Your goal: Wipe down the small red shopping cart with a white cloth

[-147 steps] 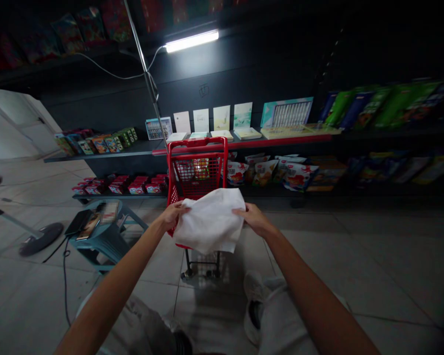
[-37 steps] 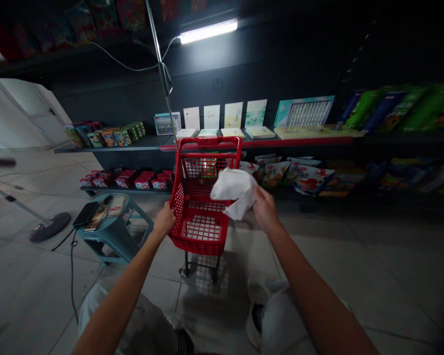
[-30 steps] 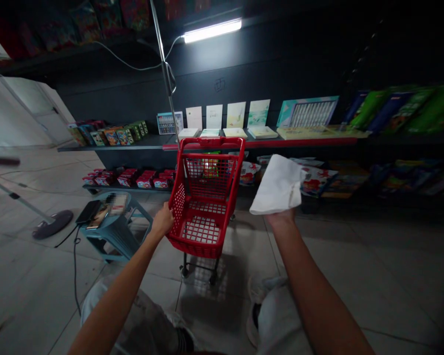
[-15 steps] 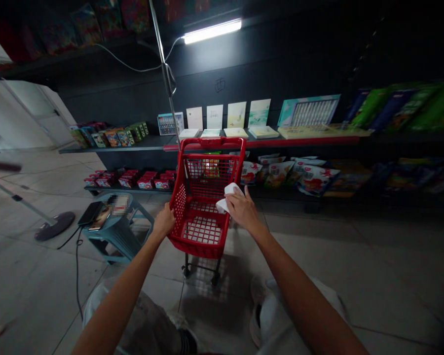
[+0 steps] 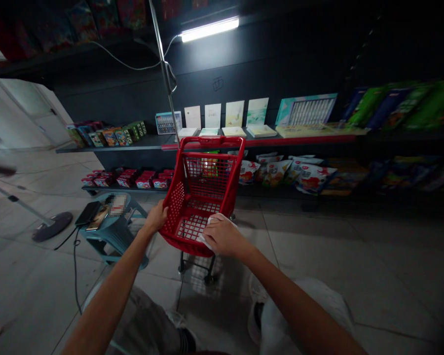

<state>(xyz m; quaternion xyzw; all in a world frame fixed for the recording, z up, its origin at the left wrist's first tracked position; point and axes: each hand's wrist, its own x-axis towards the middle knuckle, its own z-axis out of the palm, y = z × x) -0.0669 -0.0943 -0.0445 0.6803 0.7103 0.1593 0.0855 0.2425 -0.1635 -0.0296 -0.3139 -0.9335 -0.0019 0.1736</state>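
Note:
A small red plastic shopping cart [image 5: 177,207] with grid walls stands on the floor in front of me. My left hand [image 5: 157,217] is closed around the cart's upper left rim. In my right hand [image 5: 222,236] is a white cloth [image 5: 206,238], pressed against the near right corner of the cart's rim. Most of the cloth is hidden under my fingers, so I cannot tell whether it is fabric or paper. Through the grid the basket's floor shows bare.
A blue-green plastic stool [image 5: 118,231] carrying a phone-like device and a cable stands left of the cart. Behind, a dark shelf [image 5: 144,143] holds books and boxes, with snack bags [image 5: 313,177] below. A metal pole [image 5: 163,64] rises behind the cart; a round stand base [image 5: 54,226] sits at left.
My right hand has moved down and left along the cart's right rim to the near corner with the white cloth. The cart's near end and my left hand have shifted slightly left.

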